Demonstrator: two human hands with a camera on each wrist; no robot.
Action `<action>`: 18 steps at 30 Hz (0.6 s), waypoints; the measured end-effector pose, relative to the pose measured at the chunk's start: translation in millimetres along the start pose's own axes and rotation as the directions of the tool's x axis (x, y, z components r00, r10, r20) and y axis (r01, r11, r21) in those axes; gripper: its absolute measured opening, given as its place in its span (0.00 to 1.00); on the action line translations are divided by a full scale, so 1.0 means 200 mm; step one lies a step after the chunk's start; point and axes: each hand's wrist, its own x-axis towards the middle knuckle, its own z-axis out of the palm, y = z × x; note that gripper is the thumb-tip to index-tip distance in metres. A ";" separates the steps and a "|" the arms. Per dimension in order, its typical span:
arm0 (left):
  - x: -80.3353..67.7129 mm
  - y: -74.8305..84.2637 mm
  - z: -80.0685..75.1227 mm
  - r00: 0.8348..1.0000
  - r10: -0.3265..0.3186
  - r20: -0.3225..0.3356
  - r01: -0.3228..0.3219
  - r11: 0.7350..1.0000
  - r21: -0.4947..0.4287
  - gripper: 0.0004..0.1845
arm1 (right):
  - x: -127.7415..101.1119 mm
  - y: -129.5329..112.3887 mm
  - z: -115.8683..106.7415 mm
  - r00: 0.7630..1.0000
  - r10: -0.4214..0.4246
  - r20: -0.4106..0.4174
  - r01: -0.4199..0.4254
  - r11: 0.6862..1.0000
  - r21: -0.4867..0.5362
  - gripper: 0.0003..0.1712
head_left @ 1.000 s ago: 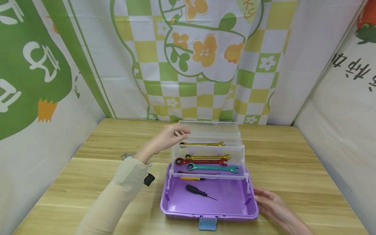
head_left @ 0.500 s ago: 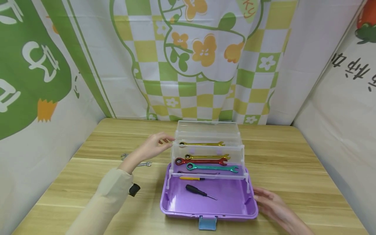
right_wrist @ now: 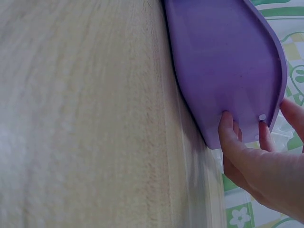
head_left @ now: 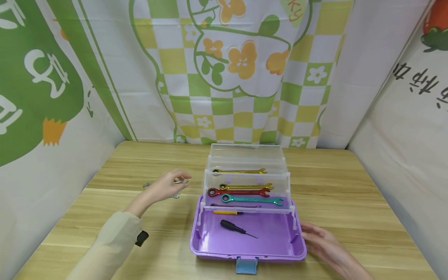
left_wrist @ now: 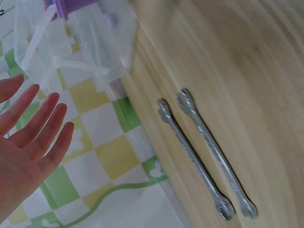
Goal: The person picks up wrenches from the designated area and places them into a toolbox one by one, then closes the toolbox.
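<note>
My left hand (head_left: 162,188) hovers over the left part of the table, fingers spread and nothing in them. Two silver wrenches lie side by side on the wood below it, the shorter wrench (left_wrist: 190,154) next to the longer wrench (left_wrist: 216,149); the hand partly hides them in the head view. At centre stands a purple toolbox (head_left: 213,253) with its clear tiered trays raised. My right hand (head_left: 323,243) rests its fingertips against the toolbox's right outer wall, the thumb near the rim. A black-handled screwdriver (head_left: 232,226) lies in the base.
In the trays lie gold wrenches, a red wrench (head_left: 241,192) and a green wrench (head_left: 252,199). A yellow pen-like tool (head_left: 225,212) sits at the back of the base. A blue latch (head_left: 246,266) hangs in front. A patterned curtain (head_left: 241,116) closes off the table's back edge.
My left hand has moved left and down from beside the clear trays to above the silver wrenches. My right hand has stayed at the toolbox's side.
</note>
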 end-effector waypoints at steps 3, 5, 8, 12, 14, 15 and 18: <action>-0.03 -0.04 0.00 0.999 -0.038 0.016 0.037 0.999 0.020 0.14 | 0.00 -0.01 0.01 1.000 0.011 -0.010 -0.012 1.000 -0.016 0.29; -0.05 -0.06 0.01 0.998 -0.056 0.021 0.055 0.998 0.040 0.14 | -0.01 -0.01 0.01 1.000 0.017 -0.015 -0.017 1.000 -0.025 0.30; -0.08 -0.10 0.01 0.998 -0.066 0.022 0.064 0.995 0.072 0.14 | -0.01 -0.01 0.01 1.000 0.024 -0.016 -0.024 0.999 -0.029 0.30; -0.11 -0.14 0.02 0.998 -0.067 0.018 0.065 0.993 0.096 0.15 | -0.01 -0.01 0.01 1.000 0.020 0.002 -0.020 1.000 -0.007 0.26; -0.13 -0.16 0.02 0.997 -0.075 0.019 0.072 0.992 0.101 0.15 | 0.00 -0.01 0.00 1.000 0.013 0.007 -0.013 1.000 0.006 0.25; -0.13 -0.17 0.02 0.996 -0.083 0.022 0.080 0.991 0.106 0.15 | 0.00 -0.01 0.00 1.000 0.011 0.008 -0.011 1.000 0.011 0.23; -0.14 -0.20 0.03 0.995 -0.101 0.026 0.098 0.989 0.108 0.15 | 0.00 -0.01 0.00 1.000 0.004 0.009 -0.004 1.000 0.014 0.23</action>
